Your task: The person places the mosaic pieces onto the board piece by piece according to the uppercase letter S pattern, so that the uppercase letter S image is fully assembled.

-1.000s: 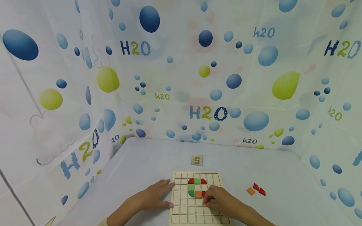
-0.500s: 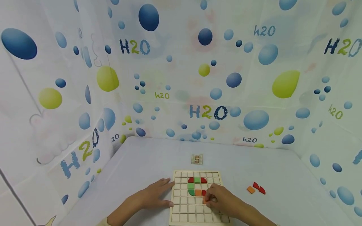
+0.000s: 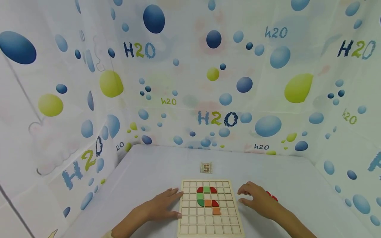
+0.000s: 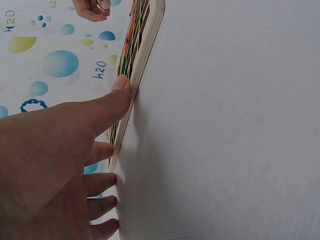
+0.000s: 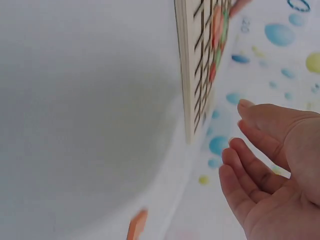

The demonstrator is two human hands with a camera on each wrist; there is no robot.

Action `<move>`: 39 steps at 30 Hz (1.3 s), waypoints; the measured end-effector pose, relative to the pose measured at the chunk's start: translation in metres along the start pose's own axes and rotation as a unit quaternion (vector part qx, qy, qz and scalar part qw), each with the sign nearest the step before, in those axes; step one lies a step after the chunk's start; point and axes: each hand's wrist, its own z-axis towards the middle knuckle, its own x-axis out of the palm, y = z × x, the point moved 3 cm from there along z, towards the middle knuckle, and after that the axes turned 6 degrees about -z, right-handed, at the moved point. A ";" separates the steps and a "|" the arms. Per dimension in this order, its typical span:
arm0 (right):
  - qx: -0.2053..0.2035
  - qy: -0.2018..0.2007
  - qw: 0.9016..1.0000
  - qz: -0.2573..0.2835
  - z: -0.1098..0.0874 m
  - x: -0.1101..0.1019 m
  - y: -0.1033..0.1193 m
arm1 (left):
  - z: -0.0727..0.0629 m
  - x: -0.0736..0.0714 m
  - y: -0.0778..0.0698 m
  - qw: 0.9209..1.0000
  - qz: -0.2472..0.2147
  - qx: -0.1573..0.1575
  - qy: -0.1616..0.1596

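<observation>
A wooden grid board (image 3: 192,219) lies on the table. Several coloured tiles sit in its cells: red quarter-rounds, light green squares, a dark green quarter-round (image 3: 200,202), and orange squares, the lowest orange square (image 3: 216,211) right of the middle. My left hand (image 3: 159,206) rests against the board's left edge, fingers spread and thumb on the rim. My right hand (image 3: 260,200) is off the board's right side, above the table, holding nothing, with fingers loosely bent. Behind it, red quarter-round pieces (image 3: 275,198) show partly. In the right wrist view a loose orange tile (image 5: 136,225) lies on the table.
A small card (image 3: 206,168) printed with an S-like shape on a grid lies beyond the board. White table cloth (image 3: 160,165) surrounds the board. Curtain walls (image 3: 184,79) with blue and green dots enclose the back and sides.
My right hand has let go of the lowest orange square, leaving it in its cell, and moved right, off the board toward the loose pieces. My left hand stays at the board's edge.
</observation>
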 end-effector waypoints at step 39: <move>0.209 0.052 0.976 -0.035 -0.040 -0.032 -0.114 | 0.001 0.002 0.006 1.000 -0.014 -0.004 -0.002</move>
